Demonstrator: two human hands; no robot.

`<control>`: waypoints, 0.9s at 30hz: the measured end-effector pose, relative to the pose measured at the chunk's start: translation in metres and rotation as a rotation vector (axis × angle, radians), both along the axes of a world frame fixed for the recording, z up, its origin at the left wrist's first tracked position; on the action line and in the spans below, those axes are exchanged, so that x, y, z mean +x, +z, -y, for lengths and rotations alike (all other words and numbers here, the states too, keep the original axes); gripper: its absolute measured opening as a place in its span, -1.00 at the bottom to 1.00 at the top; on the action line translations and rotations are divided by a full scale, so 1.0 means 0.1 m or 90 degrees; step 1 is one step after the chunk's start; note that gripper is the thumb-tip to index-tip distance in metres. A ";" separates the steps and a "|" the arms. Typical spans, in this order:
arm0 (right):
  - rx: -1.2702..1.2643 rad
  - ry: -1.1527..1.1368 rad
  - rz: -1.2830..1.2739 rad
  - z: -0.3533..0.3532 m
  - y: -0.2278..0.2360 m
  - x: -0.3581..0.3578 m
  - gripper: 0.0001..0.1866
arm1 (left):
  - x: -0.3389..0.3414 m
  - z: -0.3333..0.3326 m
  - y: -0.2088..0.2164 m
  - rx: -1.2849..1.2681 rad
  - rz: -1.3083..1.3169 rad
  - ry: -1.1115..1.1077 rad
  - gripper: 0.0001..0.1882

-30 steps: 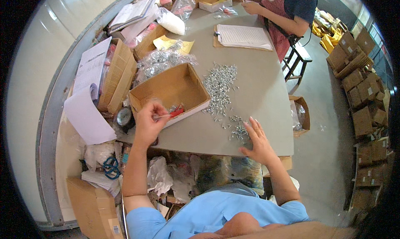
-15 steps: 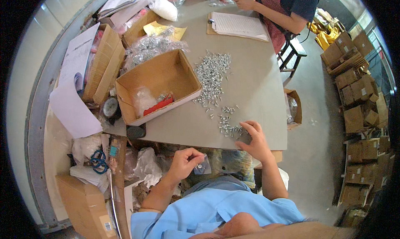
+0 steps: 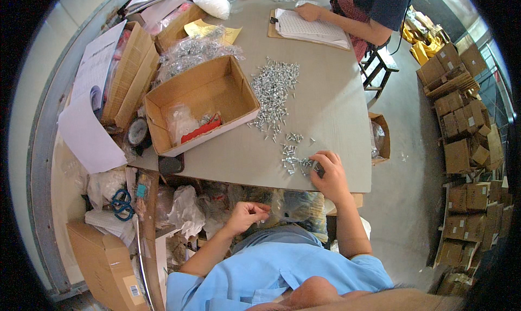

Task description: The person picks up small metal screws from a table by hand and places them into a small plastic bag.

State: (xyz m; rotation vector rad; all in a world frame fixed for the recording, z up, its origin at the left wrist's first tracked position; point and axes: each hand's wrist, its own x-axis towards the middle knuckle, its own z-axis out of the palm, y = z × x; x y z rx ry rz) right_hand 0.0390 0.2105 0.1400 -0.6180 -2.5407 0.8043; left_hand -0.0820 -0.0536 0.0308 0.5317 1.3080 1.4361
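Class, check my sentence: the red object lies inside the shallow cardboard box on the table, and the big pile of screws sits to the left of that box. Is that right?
Not quite: the head view shows the big pile of screws to the right of the shallow cardboard box, not to its left. The red object does lie inside the box.

Left hand pinched, held low; right hand farther forward, loosely curled
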 end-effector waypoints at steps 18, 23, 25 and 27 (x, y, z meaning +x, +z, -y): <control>-0.015 -0.073 0.019 0.23 0.01 0.20 -0.81 | 0.53 -0.58 -0.28 -0.074 -0.260 -0.241 -0.63; -0.210 0.065 0.095 0.31 0.12 0.29 -0.76 | 0.58 -0.63 -0.38 -0.035 -0.251 -0.197 -0.68; -0.226 0.055 0.094 0.31 0.17 0.21 -0.73 | 0.59 -0.62 -0.43 -0.012 -0.229 -0.178 -0.69; -0.125 -0.023 0.038 0.28 0.18 0.09 -0.71 | 0.62 -0.64 -0.43 0.021 -0.202 -0.151 -0.69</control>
